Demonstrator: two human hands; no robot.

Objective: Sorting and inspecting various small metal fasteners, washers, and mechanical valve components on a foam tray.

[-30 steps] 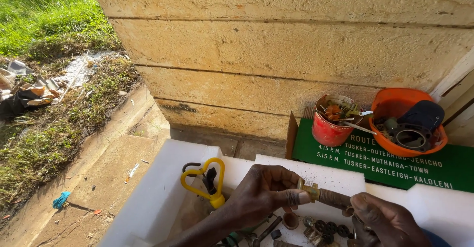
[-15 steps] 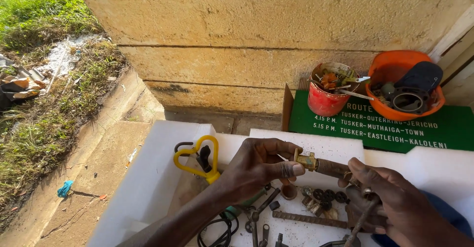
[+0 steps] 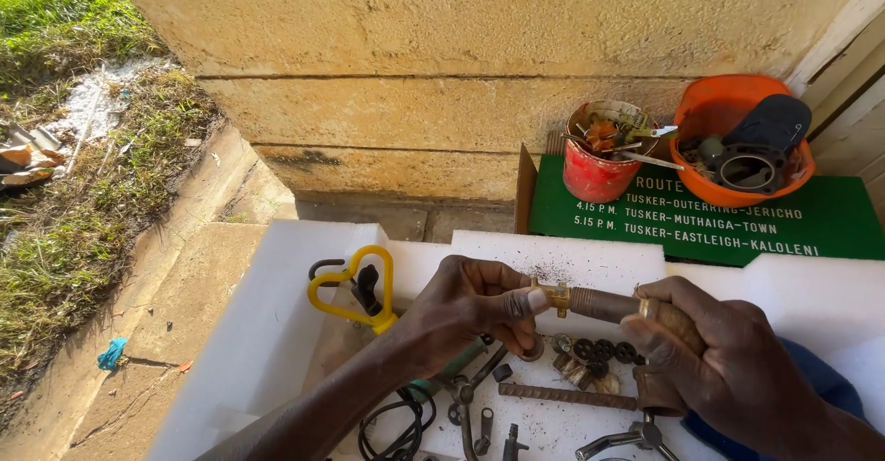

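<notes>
My left hand [image 3: 470, 309] pinches the brass fitting at the left end of a short rusty metal pipe [image 3: 604, 304]. My right hand [image 3: 710, 355] is wrapped around the pipe's right end and the brown part below it. Both hands hold the piece level above a white foam tray [image 3: 277, 304]. Under the hands lie several small black washers and rings [image 3: 595, 350], a threaded rod [image 3: 567, 395] and other small metal parts. A yellow heart-shaped handle [image 3: 355, 288] stands to the left of my left hand.
A red tin [image 3: 599, 166] full of tools and an orange bowl [image 3: 705, 147] holding black parts stand on a green signboard [image 3: 830, 217] at the back right. A rough concrete wall [image 3: 461, 55] rises behind. Grass and litter [image 3: 55, 147] lie on the left.
The view has tilted down and shows more of the tray. My hands still hold the pipe, with the left fingers shifted on the brass fitting.
</notes>
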